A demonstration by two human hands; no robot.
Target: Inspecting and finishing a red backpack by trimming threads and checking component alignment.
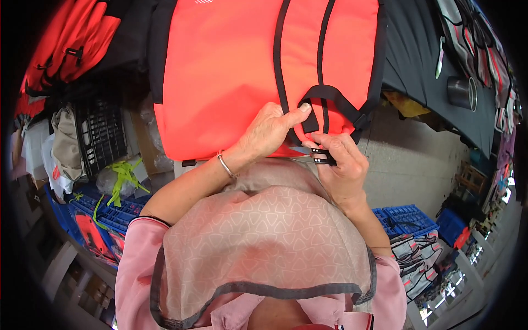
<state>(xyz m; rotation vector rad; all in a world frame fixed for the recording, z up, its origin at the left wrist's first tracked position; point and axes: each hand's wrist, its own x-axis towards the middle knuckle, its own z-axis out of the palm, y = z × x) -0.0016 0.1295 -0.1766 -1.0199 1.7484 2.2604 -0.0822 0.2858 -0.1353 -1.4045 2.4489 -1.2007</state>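
A bright orange-red backpack [220, 71] with black edging lies flat in front of me, its shoulder strap [300, 49] running down the right part. My left hand [268, 131] is closed on the lower end of that strap, thumb on top, by a loop of black webbing [336, 100]. Just right of it, my right hand [345, 165] grips small thread snips [323, 157] with black handles. Their metal blades point left, close to the bag's lower edge. Whether the blades touch the fabric or a thread, I cannot tell.
On the right, a metal cup [462, 93] stands on a dark-covered table [410, 60]. More orange-red bags [66, 49] lie at the upper left. A black crate [100, 132] and blue crates [124, 213] stand left; another blue crate [407, 220] is at lower right.
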